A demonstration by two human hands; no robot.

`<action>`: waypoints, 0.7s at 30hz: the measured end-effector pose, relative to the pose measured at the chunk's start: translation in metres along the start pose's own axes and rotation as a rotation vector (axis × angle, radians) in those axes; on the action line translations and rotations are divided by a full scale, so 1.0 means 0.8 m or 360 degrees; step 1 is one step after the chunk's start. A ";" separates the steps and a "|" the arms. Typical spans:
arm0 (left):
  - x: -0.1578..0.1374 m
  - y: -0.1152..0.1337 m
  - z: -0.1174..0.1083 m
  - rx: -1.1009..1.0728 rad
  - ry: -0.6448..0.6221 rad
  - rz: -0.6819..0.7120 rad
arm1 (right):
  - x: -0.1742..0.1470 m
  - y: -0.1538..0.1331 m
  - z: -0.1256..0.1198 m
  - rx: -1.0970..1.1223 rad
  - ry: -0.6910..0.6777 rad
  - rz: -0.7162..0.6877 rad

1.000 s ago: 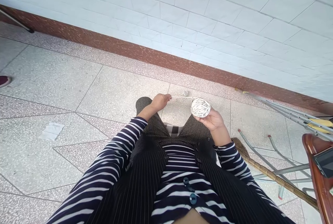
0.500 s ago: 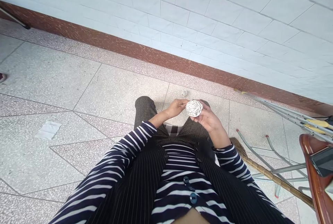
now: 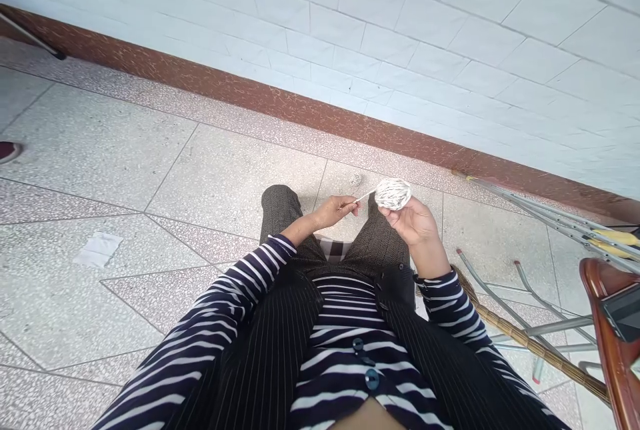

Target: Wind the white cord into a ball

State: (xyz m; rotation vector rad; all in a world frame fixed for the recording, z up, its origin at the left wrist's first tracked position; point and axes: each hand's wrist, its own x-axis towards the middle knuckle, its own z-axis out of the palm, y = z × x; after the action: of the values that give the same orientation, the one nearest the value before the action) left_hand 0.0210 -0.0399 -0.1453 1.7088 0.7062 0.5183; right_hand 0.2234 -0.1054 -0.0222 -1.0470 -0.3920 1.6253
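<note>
A: Hands?

B: Left hand (image 3: 334, 211) reaches inward above the lap, fingers pinching a strand (image 3: 365, 196). Right hand (image 3: 414, 222) turned up, arm angled forward, fingers grasping a ball of string (image 3: 393, 194) from below.

A: Ball's position?

B: Held up over the right knee; strand runs straight from it to the left fingers. Smaller ball (image 3: 355, 179) on the floor (image 3: 240, 157), near its far edge along the baseboard (image 3: 280, 98).

A: Room?

B: Widest leftward: floor stretches out to a paper (image 3: 98, 249) and beyond. Right is tighter: broom (image 3: 570, 371) and metal legs (image 3: 560, 325) near the right sleeve (image 3: 453, 310).
</note>
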 end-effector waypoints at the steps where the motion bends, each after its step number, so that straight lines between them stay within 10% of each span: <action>1: -0.003 -0.008 -0.003 0.0112 -0.0013 -0.0027 | -0.002 -0.007 -0.001 -0.0007 -0.0012 -0.0029; 7: -0.024 -0.041 -0.019 0.0703 0.0054 -0.0363 | -0.015 -0.046 0.001 -0.0138 -0.0004 -0.0345; 12: 0.008 0.026 -0.024 0.0332 0.0511 0.0056 | -0.008 -0.029 0.015 -0.0371 -0.0124 -0.0162; 16: 0.041 0.079 -0.009 -0.0240 0.0297 0.0350 | -0.005 -0.007 0.024 -0.0474 -0.0173 -0.0099; 21: 0.031 0.067 0.017 -0.0517 0.0069 0.0025 | -0.009 -0.013 0.022 -0.0519 -0.0106 -0.0195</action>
State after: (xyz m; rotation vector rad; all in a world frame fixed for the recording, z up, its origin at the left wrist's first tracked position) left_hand 0.0579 -0.0413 -0.0976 1.4038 0.6032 0.6453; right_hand 0.2155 -0.1040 -0.0017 -1.1866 -0.7713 1.5197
